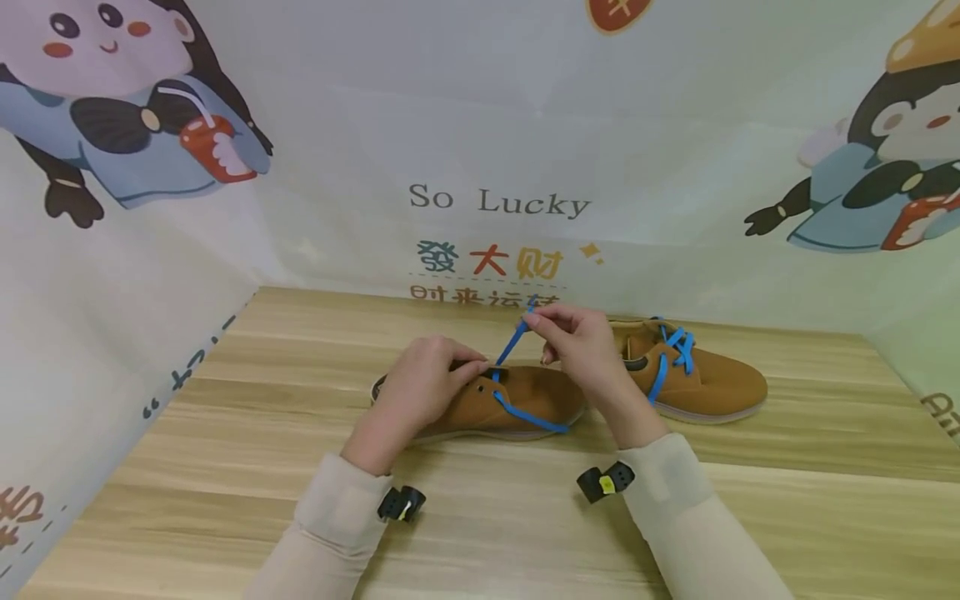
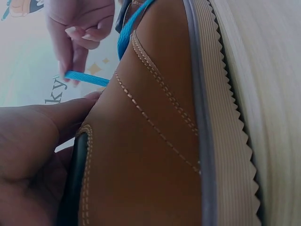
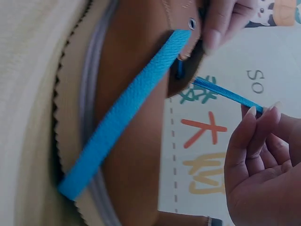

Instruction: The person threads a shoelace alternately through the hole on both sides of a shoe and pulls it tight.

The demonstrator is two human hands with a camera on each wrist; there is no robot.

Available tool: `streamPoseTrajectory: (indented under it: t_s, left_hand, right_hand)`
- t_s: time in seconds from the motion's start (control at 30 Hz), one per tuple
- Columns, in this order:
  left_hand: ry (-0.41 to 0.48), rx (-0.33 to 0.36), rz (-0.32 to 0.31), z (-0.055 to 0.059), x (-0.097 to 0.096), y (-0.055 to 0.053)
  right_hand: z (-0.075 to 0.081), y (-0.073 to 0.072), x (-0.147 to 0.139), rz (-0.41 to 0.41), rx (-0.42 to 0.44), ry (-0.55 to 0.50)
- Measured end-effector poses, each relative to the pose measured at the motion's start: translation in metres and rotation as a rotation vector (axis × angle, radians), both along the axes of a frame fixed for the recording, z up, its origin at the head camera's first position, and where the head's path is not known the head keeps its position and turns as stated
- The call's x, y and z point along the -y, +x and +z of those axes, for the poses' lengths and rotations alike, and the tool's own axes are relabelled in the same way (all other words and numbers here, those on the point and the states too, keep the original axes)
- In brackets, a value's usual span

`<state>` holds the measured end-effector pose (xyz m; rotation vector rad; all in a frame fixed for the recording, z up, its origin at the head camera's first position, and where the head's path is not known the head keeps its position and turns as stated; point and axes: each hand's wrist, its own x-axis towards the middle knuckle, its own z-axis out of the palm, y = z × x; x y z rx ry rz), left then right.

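A brown shoe [image 1: 543, 390] lies on the table with its toe to the right. My left hand [image 1: 420, 379] grips its upper at the lacing, thumb and fingers on the eyelet flap [image 3: 188, 75]. Above the shoe, my right hand [image 1: 588, 350] pinches a blue shoelace [image 1: 514, 340] between thumb and fingertips. That stretch runs taut and slanting up from the lacing. Another length of blue lace [image 3: 127, 113] comes out of an eyelet and hangs over the outer side of the toe. Part of the shoe's heel is hidden behind my left hand.
A matching brown shoe [image 1: 727, 385] stands to the right, behind my right wrist, its blue lace [image 1: 682, 346] crossed at the front. Beneath both is a wood-grain table [image 1: 480, 517]. A printed cloth [image 1: 510, 125] rises behind the table's back edge.
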<state>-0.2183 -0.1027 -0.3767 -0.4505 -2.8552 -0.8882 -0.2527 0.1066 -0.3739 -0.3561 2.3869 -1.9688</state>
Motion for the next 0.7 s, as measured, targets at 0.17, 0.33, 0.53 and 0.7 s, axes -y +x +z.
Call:
streamPoseTrajectory:
  t_s: [0.17,0.33,0.53,0.7]
  left_hand:
    - [-0.006,0.009,0.007,0.001,0.0,0.0]
    - [-0.002,-0.022,-0.011,0.0,0.001,0.0]
    - [-0.014,-0.099,-0.105,-0.004,0.008,-0.007]
    - [-0.034,-0.183,-0.214,-0.007,0.017,-0.011]
  right_hand:
    - [0.007,0.003,-0.003,-0.019,-0.017,0.023]
    - [0.011,0.005,-0.003,-0.023,-0.035,0.002]
    - [0.017,0.009,-0.006,-0.029,-0.049,-0.027]
    - [0.02,0.009,-0.008,-0.022,-0.058,-0.03]
